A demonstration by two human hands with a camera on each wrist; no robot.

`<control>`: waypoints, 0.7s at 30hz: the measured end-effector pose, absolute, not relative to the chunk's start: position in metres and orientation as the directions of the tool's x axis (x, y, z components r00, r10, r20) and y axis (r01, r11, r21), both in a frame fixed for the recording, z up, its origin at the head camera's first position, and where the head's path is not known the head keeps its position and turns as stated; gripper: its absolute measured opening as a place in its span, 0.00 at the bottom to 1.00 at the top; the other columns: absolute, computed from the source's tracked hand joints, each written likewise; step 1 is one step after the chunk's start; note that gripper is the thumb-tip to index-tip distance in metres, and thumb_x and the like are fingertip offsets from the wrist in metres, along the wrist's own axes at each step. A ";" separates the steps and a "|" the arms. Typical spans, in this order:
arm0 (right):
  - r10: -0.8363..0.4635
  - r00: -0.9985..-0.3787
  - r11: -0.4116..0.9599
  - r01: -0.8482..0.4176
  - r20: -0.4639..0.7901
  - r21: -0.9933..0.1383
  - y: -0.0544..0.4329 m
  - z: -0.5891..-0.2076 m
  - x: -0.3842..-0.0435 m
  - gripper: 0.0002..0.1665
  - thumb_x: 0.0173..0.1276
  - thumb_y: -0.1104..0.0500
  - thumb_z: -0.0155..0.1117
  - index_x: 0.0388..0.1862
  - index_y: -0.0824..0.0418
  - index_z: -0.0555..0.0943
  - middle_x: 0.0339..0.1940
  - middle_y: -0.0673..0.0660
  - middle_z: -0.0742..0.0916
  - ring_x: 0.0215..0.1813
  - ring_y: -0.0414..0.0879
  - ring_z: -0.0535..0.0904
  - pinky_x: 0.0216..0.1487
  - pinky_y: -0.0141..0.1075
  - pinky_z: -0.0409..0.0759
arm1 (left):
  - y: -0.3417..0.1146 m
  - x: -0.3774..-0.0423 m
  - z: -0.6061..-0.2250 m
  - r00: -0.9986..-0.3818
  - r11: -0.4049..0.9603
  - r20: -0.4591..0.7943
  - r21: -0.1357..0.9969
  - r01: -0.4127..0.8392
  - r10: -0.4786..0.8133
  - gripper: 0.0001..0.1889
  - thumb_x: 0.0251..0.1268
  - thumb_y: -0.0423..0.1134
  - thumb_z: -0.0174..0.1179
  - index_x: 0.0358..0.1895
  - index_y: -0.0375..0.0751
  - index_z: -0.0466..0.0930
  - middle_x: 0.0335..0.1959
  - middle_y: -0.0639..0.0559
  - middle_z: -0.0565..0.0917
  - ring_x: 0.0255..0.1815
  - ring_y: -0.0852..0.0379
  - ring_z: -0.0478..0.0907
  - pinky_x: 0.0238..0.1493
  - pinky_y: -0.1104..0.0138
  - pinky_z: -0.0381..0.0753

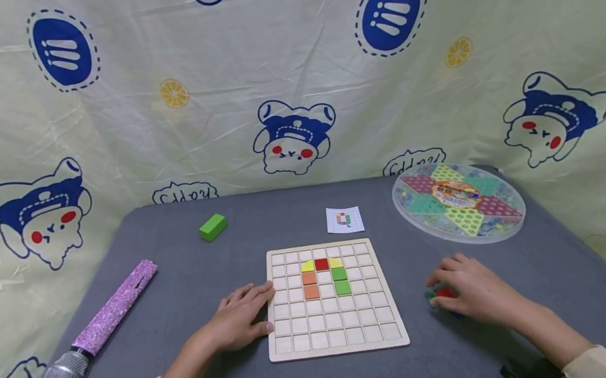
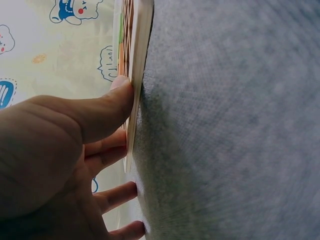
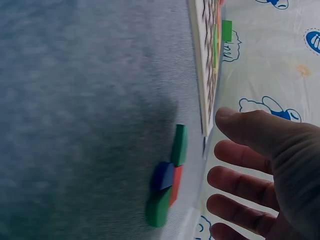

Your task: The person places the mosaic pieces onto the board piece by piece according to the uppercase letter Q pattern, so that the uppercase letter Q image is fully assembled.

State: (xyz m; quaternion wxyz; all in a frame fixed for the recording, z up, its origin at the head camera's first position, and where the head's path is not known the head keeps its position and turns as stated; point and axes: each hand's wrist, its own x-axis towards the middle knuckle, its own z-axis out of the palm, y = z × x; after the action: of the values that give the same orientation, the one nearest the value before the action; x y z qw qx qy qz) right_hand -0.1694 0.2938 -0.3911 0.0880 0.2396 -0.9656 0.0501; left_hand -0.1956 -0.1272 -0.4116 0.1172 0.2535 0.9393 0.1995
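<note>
A pale wooden grid board [image 1: 337, 342] lies at the middle of the table. Yellow, red, orange and green tiles [image 1: 322, 265] sit in its upper cells, forming an arch. Along the board's left edge rests my left hand [image 1: 238, 319], its thumb and fingertips touching the rim [image 2: 142, 45]. Over a small cluster of loose pieces hovers my right hand [image 1: 476, 288], fingers loosely bent and apart from them. In the right wrist view the cluster shows green pieces [image 3: 158, 207], a dark blue piece [image 3: 162, 176] and a red piece [image 3: 175, 185]; from the head they are partly hidden.
Behind the board lies a small card [image 1: 344, 219] printed with a coloured grid pattern. A green block [image 1: 213, 227] stands at the back left. A glittery purple microphone [image 1: 113, 311] lies along the left side. A round Chinese checkers board [image 1: 458, 200] lies at the back right.
</note>
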 end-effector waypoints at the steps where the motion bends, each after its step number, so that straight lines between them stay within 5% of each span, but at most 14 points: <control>1: -0.454 -0.870 0.881 -0.471 0.189 -0.051 0.295 -0.392 -0.169 0.13 0.52 0.50 0.74 0.36 0.50 0.84 0.34 0.45 0.80 0.37 0.42 0.70 0.36 0.39 0.68 | -0.127 -0.196 -0.412 -0.845 0.793 -0.119 0.434 0.428 0.522 0.35 0.65 0.47 0.58 0.73 0.43 0.56 0.74 0.49 0.59 0.75 0.40 0.51 0.66 0.41 0.52; 21: -0.406 -0.903 0.911 -0.412 0.142 -0.015 0.303 -0.408 -0.170 0.20 0.47 0.43 0.75 0.36 0.51 0.84 0.35 0.47 0.79 0.36 0.42 0.67 0.33 0.36 0.64 | -0.128 -0.197 -0.415 -0.845 0.795 -0.109 0.421 0.437 0.523 0.35 0.65 0.47 0.57 0.73 0.43 0.57 0.74 0.49 0.60 0.74 0.40 0.52 0.65 0.40 0.52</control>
State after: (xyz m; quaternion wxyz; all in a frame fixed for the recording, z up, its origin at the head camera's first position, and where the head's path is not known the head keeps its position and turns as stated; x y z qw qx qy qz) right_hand -0.1704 0.3026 -0.4076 0.0682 0.2097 -0.9751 0.0222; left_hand -0.1972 -0.1276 -0.4151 0.1104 0.2551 0.9408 0.1939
